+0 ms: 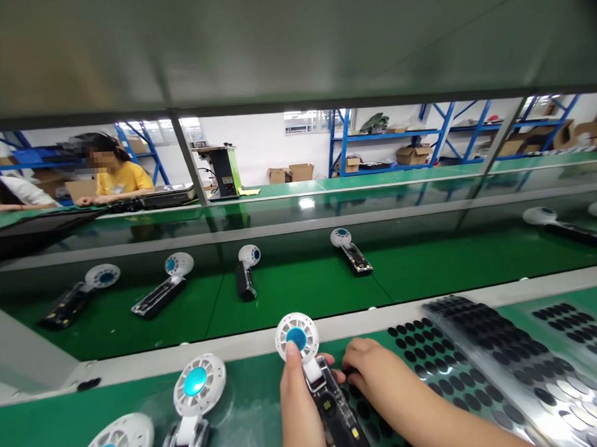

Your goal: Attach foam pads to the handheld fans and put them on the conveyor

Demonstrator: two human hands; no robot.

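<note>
My left hand (301, 410) is closed around a handheld fan (333, 415) with a white slotted head, a blue centre disc and a dark body showing circuit parts. The thumb presses on the blue disc. Just right of the fan, my right hand (373, 366) has its fingers curled in a pinch over a sheet of black round stickers (425, 340). Something dark shows at its fingertips, too small to make out. On the bench left of my hands lie similar fans, one (199, 385) with its head raised and another (115, 446) cut off by the frame's edge.
Several fans lie spaced along the green conveyor belt (292, 290) beyond the bench rail. More black sticker sheets (505, 346) are stacked on the right. A grey shelf (289, 44) hangs overhead. Across the line, a person in a yellow shirt (126, 179) and another person sit working.
</note>
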